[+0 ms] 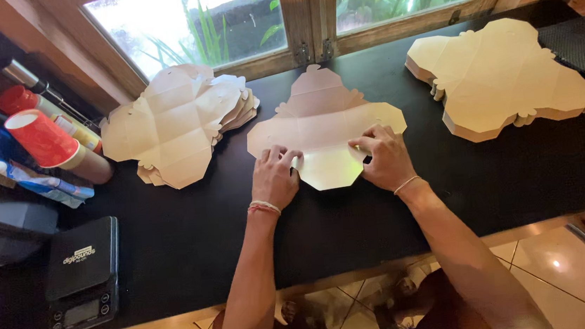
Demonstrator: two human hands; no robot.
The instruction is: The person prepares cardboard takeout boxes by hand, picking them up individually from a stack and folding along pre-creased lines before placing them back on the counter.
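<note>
**Both hands press a flat cardboard blank on a black counter**

Squarely before the person lies a flat, tan, die-cut cardboard box blank [323, 123], matte and scored with straight crease lines, its edges cut into angled panels and small scalloped tabs. It rests on the smooth black counter [194, 244], between two stacks of like pieces. The left hand [274, 175] lies palm down on the blank's near left edge, fingers bent and pressed flat; the right hand [383, 156] does the same on the near right edge. Neither hand closes around anything: both simply bear down on the card, with the nearest panel, slightly glossier and paler, lying between them. A thin cord band circles each wrist.

Fingertips hide the creases under them, so whether a flap is lifted there is hard to tell. The person's forearms run out of the bottom of the view.

To the left sits a fanned, loose stack of tan cardboard blanks [176, 125]; to the right, well apart, a thicker, squared stack of the same blanks [500, 76], touching a dark textured mat [582, 51] cut off at the edge. Far left stand a red paper cup on a tan tube [50, 140], a blue crinkled packet [32, 176] and a black digital kitchen scale [82, 274]. Behind runs a wooden-framed window [308, 15] with green leaves beyond.
</note>
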